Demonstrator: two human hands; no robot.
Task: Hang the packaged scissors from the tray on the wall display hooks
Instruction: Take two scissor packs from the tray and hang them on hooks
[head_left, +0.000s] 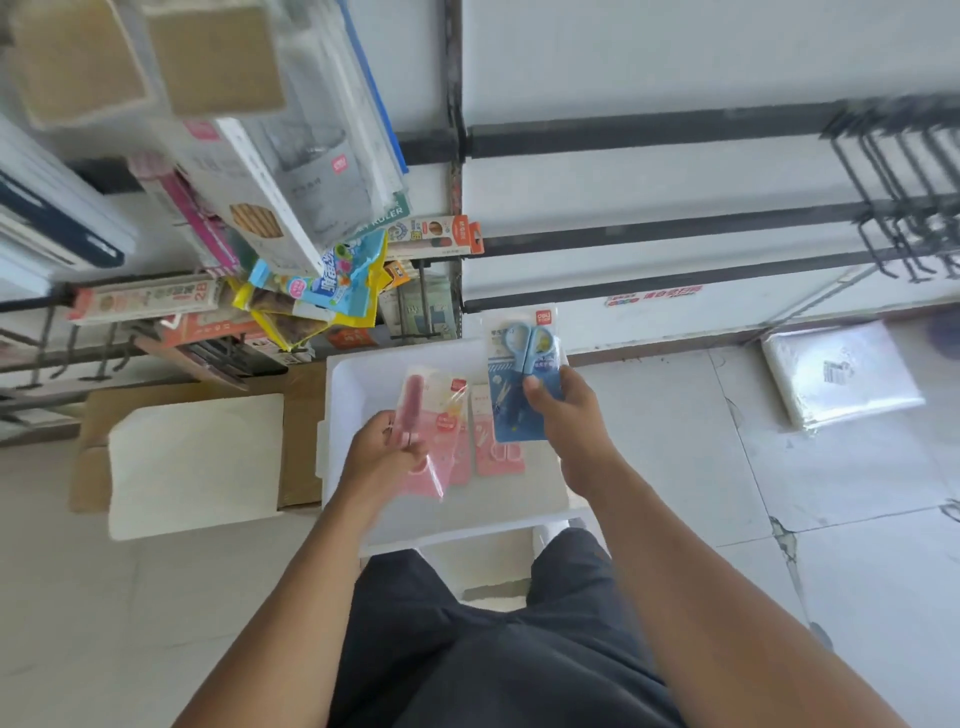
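Observation:
A white tray (353, 379) sits low in front of me, below the wall display. My right hand (563, 410) grips a blue pack of scissors (522, 358) by its lower half and holds it upright over the tray's far right side. My left hand (382, 449) holds a pink pack of scissors (434, 410) tilted above the tray's middle. Another pink pack (493, 447) lies flat in the tray between my hands, and one more shows partly under the held one. Bare black display hooks (893, 176) stick out from the wall rails at the upper right.
Black horizontal rails (649, 228) cross the white wall ahead. Stationery packs (322, 280) hang crowded at the upper left. A cardboard box with a white sheet (197, 462) lies left of the tray. A plastic-wrapped white bundle (839, 374) rests on the tiled floor at the right.

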